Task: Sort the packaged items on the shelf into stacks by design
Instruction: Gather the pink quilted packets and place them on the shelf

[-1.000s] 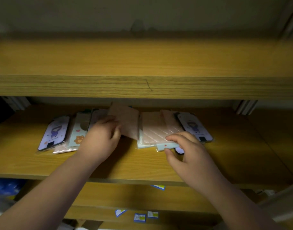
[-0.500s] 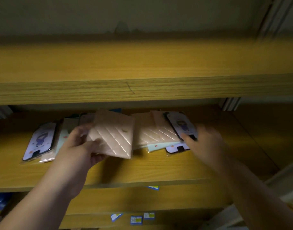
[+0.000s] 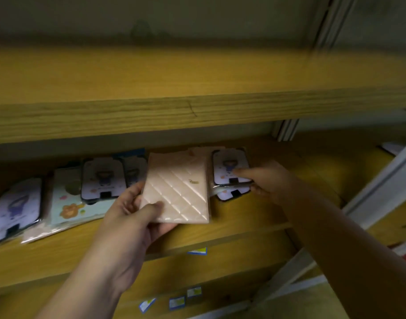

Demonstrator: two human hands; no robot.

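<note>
While left hand [image 3: 137, 210] grips pink quilted pack [image 3: 176, 189], right hand [image 3: 264, 180] pinches purple pack [image 3: 229, 168]

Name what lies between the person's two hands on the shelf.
In the head view, the quilted pink case, gripped by the left hand, lies between it and the right hand.

Visible on the shelf [image 3: 255, 217]: five purple cartoon-figure cases [image 3: 229, 168], one mint flower case [image 3: 69, 203], at least one pink quilted case [image 3: 181, 192]. Below, four small labels [image 3: 177, 302].
</note>
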